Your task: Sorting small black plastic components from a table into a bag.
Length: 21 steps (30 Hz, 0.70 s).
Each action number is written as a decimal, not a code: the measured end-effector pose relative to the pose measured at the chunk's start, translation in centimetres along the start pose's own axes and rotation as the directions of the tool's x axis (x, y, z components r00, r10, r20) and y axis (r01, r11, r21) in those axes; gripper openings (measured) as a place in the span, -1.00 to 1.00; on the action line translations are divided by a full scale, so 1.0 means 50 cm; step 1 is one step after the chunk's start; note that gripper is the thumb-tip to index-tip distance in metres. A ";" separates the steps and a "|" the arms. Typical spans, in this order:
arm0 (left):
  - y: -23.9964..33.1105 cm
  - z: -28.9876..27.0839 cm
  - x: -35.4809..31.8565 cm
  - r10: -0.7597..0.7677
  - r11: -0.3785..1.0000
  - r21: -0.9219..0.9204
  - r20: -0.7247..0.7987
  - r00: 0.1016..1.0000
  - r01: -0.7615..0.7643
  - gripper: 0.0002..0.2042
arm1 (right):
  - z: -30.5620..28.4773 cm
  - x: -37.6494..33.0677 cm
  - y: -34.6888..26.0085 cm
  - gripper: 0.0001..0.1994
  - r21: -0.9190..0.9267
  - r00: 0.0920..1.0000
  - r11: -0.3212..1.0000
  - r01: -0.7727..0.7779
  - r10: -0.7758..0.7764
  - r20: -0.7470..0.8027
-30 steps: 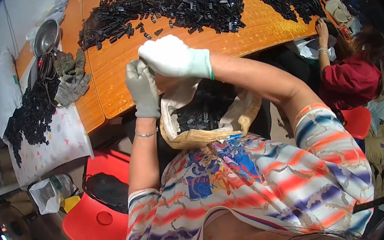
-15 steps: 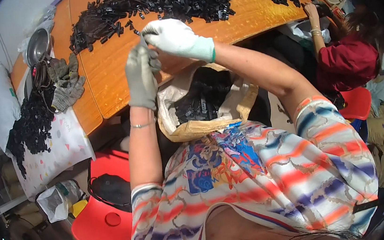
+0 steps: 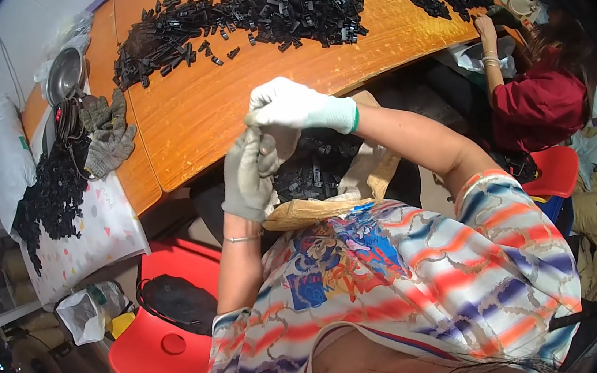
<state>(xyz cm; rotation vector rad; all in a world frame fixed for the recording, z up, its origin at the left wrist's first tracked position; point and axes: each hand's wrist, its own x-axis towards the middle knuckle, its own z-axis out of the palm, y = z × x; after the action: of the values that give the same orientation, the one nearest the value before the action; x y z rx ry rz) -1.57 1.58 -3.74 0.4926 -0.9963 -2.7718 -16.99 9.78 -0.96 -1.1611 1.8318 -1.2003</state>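
Note:
My gloved hands meet over the near edge of the orange wooden table (image 3: 196, 124). My left hand (image 3: 247, 176), in a greyish glove, is closed with its fingertips pinched upward. Just above it, my right hand (image 3: 288, 105), in a white glove with a green-edged cuff, pinches at the same spot. Whatever sits between the fingertips is too small or hidden to make out. Below the hands, an open sack (image 3: 320, 212) with a folded tan rim rests at my lap, holding black plastic pieces (image 3: 305, 179). A long heap of similar black pieces (image 3: 300, 6) lies across the table.
Another person in a dark red top (image 3: 541, 101) works at the table's right. Grey work gloves (image 3: 107, 131), a metal bowl (image 3: 65, 74) and a black pile (image 3: 52, 192) lie at left. A red chair (image 3: 160, 357) with a black bag (image 3: 179, 303) stands by my left side.
Both hands have moved down and slightly right, from near the black heap to over the sack's far rim. They stay pinched together. The left fingers are now more curled.

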 end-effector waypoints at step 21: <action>0.277 -0.128 0.278 0.647 -0.479 0.796 0.034 0.762 0.371 -0.75 | -0.043 0.268 0.060 -0.75 -0.695 0.959 0.695 -0.186 -0.025 -0.282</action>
<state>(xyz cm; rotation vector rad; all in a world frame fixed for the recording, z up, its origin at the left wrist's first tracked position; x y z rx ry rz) -11.78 -16.36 -3.01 1.0251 -2.6503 -0.1088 -25.10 -1.19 -3.61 -1.3289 2.6741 -0.5829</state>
